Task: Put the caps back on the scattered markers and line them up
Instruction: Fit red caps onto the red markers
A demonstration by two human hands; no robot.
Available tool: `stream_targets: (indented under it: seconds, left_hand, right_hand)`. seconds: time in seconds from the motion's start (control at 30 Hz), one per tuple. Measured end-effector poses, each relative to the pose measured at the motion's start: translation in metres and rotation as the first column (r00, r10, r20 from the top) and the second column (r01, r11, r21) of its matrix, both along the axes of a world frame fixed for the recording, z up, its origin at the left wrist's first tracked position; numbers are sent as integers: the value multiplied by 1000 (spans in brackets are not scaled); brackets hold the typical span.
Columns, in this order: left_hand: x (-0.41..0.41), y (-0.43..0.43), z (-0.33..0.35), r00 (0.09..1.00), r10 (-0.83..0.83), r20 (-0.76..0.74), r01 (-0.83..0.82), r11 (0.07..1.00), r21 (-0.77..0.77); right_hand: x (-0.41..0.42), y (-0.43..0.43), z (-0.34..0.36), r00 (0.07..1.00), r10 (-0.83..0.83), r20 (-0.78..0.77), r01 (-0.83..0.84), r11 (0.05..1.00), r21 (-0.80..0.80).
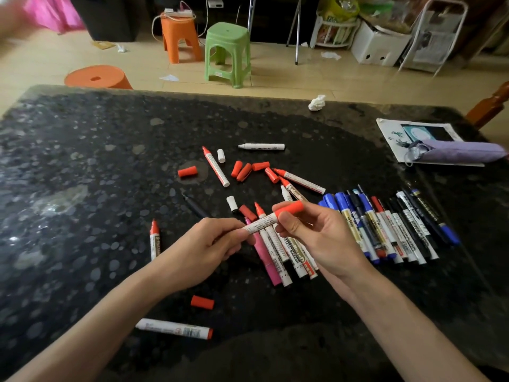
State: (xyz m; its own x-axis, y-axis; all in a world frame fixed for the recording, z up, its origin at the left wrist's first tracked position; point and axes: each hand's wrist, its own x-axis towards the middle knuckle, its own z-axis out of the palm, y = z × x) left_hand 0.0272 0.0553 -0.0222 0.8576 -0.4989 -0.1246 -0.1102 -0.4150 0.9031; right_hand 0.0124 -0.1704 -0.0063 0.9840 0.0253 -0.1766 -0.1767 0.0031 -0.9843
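Above the dark stone table [82, 161], both hands hold one white marker [261, 223] with a red cap [292, 208] on its right end. My left hand [203, 249] pinches the barrel's left end. My right hand [311, 232] grips the capped end between thumb and fingers. Under the hands lies a loose bunch of uncapped red and pink markers [272, 252]. A row of capped blue, black and red markers [385, 227] lies to the right. Loose red caps [248, 169] and uncapped red markers [216, 166] are scattered behind.
A red cap [202, 302] and a white marker [173, 328] lie near the front edge. A crumpled tissue [316, 102] sits at the far edge. A paper with a purple pouch [457, 153] lies at the right. Plastic stools [227, 53] stand on the floor beyond.
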Motion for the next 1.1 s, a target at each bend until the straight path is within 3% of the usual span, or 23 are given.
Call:
stream_targets:
  seconds: [0.43, 0.6, 0.87, 0.97, 1.1]
  left_hand:
    - [-1, -2, 4, 993, -37, -116, 22, 991, -132]
    - [-1, 5, 8, 991, -44, -124, 30, 994, -109]
    - [-1, 5, 9, 993, -56, -100, 49, 996, -70]
    - [0, 8, 10, 998, -54, -37, 53, 999, -5]
    - [2, 13, 10, 1000, -20, 24, 18, 996, 93]
  right_hand:
    - [-2, -1, 4, 998, -7, -56, 8, 1000, 19]
    - [2, -14, 7, 999, -47, -20, 48, 997, 62]
    - [0, -12, 9, 997, 79, -27, -78, 997, 25]
    - [1, -15, 10, 991, 127, 33, -124, 990, -70]
    - [4, -17, 9, 958, 246, 144, -182, 917, -355]
